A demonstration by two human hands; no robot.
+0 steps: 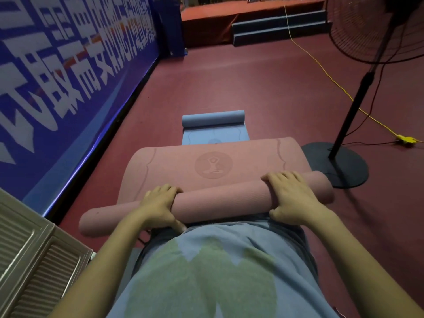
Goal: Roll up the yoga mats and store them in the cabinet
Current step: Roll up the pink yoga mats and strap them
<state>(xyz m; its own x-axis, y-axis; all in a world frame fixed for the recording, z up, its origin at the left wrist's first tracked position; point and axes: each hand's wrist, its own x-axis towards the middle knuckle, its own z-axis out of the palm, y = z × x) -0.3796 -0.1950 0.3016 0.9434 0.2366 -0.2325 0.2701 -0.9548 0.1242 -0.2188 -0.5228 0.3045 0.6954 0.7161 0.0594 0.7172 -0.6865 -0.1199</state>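
Note:
A pink yoga mat lies on the red floor in front of me, its near end wound into a thick roll. My left hand grips the roll left of its middle, fingers curled over the top and thumb underneath. My right hand grips it right of the middle in the same way. Beyond the pink mat a blue yoga mat lies partly unrolled, with its far end rolled up. The louvred door of a white cabinet shows at the lower left.
A standing fan with a round black base stands close to the right of the pink mat. A yellow cable runs across the floor to a plug block. A blue banner barrier lines the left side. Steps rise at the back.

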